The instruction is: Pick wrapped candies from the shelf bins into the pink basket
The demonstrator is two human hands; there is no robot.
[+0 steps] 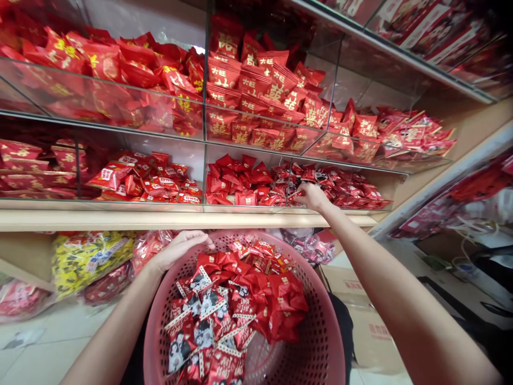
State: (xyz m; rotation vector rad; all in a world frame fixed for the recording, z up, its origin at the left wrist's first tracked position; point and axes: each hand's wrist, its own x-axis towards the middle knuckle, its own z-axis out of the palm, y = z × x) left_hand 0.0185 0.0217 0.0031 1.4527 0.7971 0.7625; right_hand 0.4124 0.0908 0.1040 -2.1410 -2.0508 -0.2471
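Note:
My left hand (182,250) lies at the back left rim of a pink perforated plastic basket (326,321), fingers stretched out and fingertips over the edge. Inside the basket are red wrapped candies (280,305) and packets with black-and-white figures (208,302). My right hand (311,198) reaches into a lower shelf compartment, its fingers closed at small dark-red wrapped candies (356,190). The fingertips are partly hidden among these. Just left of that hand, plain red packets (240,179) fill the neighbouring compartment.
Glass-fronted shelves hold more red packets with gold characters (276,91). Below the wooden shelf edge (120,220) are a yellow bag of sweets (94,256) and other plastic bags. Cardboard boxes (360,299) stand on the tiled floor to the right, near a dark object (460,305).

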